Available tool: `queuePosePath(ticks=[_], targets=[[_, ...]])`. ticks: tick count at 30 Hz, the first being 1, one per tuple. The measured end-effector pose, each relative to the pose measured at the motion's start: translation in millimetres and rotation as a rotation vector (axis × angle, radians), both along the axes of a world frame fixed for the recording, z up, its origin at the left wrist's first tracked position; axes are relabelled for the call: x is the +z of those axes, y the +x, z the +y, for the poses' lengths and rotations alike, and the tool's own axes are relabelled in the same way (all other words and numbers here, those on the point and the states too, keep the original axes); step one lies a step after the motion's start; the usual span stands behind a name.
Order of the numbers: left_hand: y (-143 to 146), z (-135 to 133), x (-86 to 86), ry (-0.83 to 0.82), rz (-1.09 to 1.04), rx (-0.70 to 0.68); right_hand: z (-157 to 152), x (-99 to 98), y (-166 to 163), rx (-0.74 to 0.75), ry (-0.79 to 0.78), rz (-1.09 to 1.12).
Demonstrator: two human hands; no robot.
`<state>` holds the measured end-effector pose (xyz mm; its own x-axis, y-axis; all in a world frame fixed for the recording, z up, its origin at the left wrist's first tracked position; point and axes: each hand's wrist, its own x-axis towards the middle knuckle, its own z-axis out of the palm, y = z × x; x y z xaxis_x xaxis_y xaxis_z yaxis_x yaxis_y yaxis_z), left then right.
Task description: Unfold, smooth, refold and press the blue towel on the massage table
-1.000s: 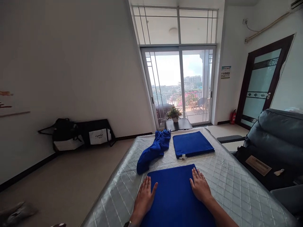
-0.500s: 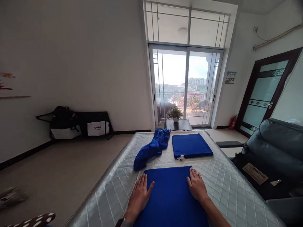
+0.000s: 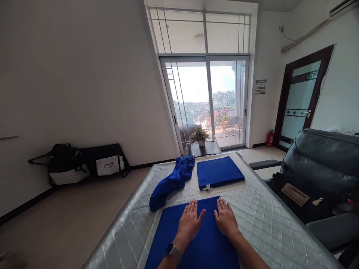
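Observation:
A folded blue cloth (image 3: 165,235) lies flat at the near end of a table covered in quilted silver fabric (image 3: 260,220). Both hands rest palm down on the cloth's far half, fingers stretched out. My left hand (image 3: 190,222) sits just left of the middle, a watch on its wrist. My right hand (image 3: 225,220) lies close beside it. Further along the table is a second, neatly folded blue cloth (image 3: 218,172) with a small white tag at its near edge. A crumpled blue cloth (image 3: 171,181) lies to its left.
A dark grey recliner (image 3: 322,168) stands at the table's right side. Beyond the far end is a small dark table with a potted plant (image 3: 199,136), then glass sliding doors. Black bags (image 3: 75,162) sit against the left wall. A red extinguisher (image 3: 270,138) stands near the door.
Both hands have slid inward over the near cloth, from its left and right edges to its middle, and now lie side by side. The view shifted slightly.

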<state>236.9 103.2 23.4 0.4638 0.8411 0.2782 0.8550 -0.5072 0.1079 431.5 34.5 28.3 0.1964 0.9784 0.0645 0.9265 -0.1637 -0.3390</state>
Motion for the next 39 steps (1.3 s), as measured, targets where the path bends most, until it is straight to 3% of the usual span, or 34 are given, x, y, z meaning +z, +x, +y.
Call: queuePosePath(ticks=[4, 8, 12, 17, 25, 32, 39], targets=[[85, -19, 10.4, -0.134, -0.096, -0.223, 2, -11.9, 5, 0.064, 0.026, -0.03], [109, -21, 1.7, -0.242, -0.201, -0.222, 6, -25.8, 9, 0.108, 0.069, -0.048], [97, -15, -6.5, -0.266, -0.169, -0.187, 7, -28.3, 7, 0.102, 0.092, -0.045], [90, -16, -3.6, -0.228, -0.09, -0.206, 4, -20.8, 5, 0.089, 0.065, -0.047], [72, -6, -21.7, -0.037, -0.014, -0.182, 2, -9.8, 3, 0.045, 0.027, 0.016], [25, 11, -30.4, 0.016, 0.045, -0.116, -1, -0.4, 0, 0.013, 0.004, 0.044], [-51, 30, -39.4, 0.056, 0.131, -0.012, -3, 2.5, 0, 0.009, 0.003, 0.027]])
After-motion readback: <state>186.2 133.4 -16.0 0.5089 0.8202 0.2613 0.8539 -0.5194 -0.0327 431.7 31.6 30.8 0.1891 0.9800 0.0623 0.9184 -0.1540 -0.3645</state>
